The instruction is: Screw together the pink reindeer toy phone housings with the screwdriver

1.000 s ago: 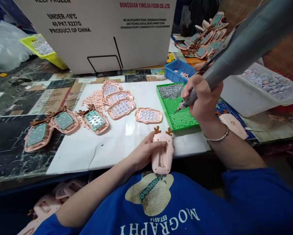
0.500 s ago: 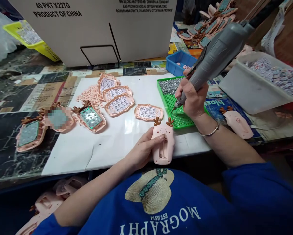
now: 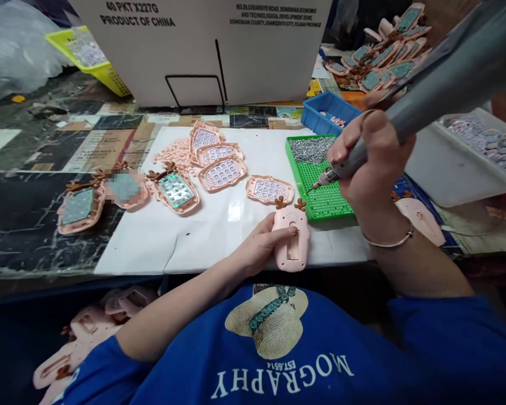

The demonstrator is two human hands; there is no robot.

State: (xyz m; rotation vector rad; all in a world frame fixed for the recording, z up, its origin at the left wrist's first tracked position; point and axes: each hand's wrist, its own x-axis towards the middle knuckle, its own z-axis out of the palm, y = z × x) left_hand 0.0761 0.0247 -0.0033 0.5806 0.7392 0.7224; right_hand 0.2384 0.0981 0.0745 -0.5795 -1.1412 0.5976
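L hand (image 3: pixel 259 247) grips pink shell (image 3: pixel 292 240); R hand (image 3: pixel 373 160) clasps driver (image 3: pixel 425 93) over green tray (image 3: pixel 297 169)

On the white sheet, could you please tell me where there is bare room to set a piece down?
The white sheet is bare along its near edge, left of the left hand holding the pink shell, below the keypad pieces. The far middle is crowded with those pieces; the right side holds the green tray under the right hand with its screwdriver.
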